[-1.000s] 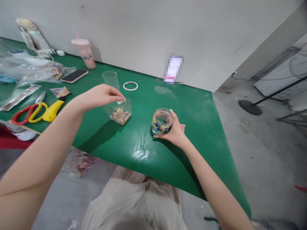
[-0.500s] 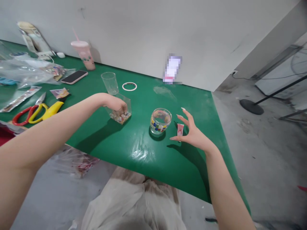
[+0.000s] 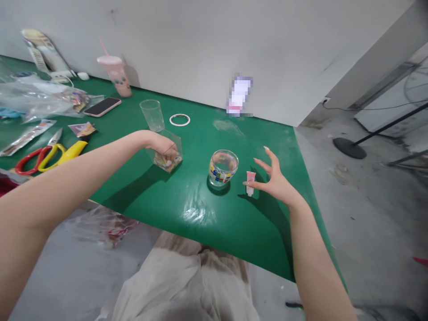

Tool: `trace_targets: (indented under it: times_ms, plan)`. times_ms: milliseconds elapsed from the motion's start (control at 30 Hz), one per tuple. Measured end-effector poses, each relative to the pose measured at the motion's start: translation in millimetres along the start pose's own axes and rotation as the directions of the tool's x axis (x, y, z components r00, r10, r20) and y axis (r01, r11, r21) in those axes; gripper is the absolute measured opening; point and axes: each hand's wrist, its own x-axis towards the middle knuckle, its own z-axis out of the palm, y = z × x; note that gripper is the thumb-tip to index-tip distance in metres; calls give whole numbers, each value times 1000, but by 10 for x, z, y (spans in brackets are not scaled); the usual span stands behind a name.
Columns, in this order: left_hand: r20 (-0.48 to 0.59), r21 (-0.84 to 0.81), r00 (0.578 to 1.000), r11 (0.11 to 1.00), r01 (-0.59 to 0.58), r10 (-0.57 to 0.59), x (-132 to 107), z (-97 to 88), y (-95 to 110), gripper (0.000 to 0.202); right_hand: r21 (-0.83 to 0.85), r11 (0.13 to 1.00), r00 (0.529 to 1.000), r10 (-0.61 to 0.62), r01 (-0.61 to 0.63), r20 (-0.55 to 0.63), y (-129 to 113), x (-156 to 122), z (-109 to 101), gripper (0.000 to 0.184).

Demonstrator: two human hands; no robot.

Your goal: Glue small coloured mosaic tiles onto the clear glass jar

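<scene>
My left hand (image 3: 164,146) reaches down into a clear plastic box (image 3: 179,145) that holds small multicoloured pieces (image 3: 171,166). Its fingers are bent together among them; whatever is between the fingertips is hidden. To the right of the box stands a glass cup (image 3: 223,168) with rows of blue, yellow, red, green and white squares around its side. My right hand (image 3: 274,178) is open, fingers spread, to the right of the cup and apart from it. Its thumb passes over a small pink-and-white tube (image 3: 250,190) on the green table (image 3: 160,200); I cannot tell whether they touch.
Behind the box are a clear plastic cup (image 3: 153,117) and a white ring (image 3: 179,120). Scissors (image 3: 50,156), a phone (image 3: 103,107), a pink tumbler (image 3: 117,78) and plastic bags (image 3: 36,96) lie or stand at the left. A blurred screen (image 3: 240,95) leans on the wall.
My right hand has shifted right and slightly up, away from the glass cup, with its thumb now across the tube. My left hand stays in the box, its fingers slightly moved.
</scene>
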Motion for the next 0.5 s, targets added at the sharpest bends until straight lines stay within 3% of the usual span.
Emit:
trace_targets:
  times_ms: [233,400,500]
  plan:
    - [5,31,999,999,-40,40,-67,-56,11,43,19,997,996,-68,69,-60,16,9,81,119]
    - [137,13,984,993,-120,117,-105,-102,49,44,45,998,997,-47,50,-64,14,21,101,117]
    - [154,-29,978,990,-135,138,-100,-97,68,45,56,996,996,-60,64,-69,-1,20,103,113]
